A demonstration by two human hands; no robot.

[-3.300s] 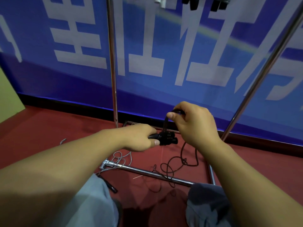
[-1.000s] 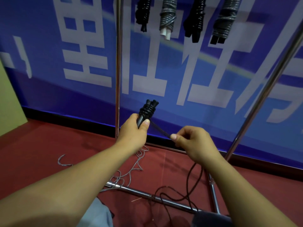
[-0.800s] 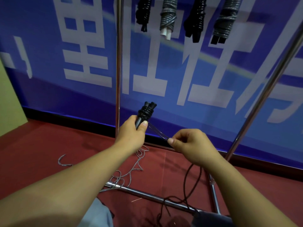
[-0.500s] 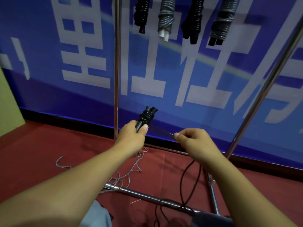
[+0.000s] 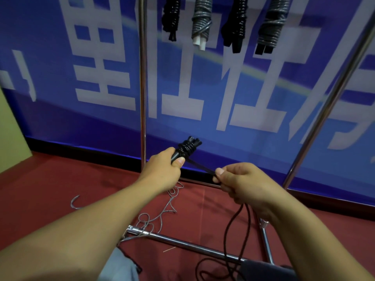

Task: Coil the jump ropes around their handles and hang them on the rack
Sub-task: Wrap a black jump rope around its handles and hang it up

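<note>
While my left hand (image 5: 162,171) grips the black handles (image 5: 185,149), a few coils already wound near their tips, my right hand (image 5: 241,183) at four o'clock of them pinches the black rope (image 5: 200,166) taut — its slack drops to the red floor (image 5: 50,185). Four coiled ropes (image 5: 221,21) hang at twelve o'clock on the rack (image 5: 142,98).

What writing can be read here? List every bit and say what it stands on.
Banner: large white Chinese characters, cut off at the top by the frame edge and partly crossed by the rack pole; none can be read whole with certainty.
Black handles, black rope, hanging bundles: no writing visible.
</note>
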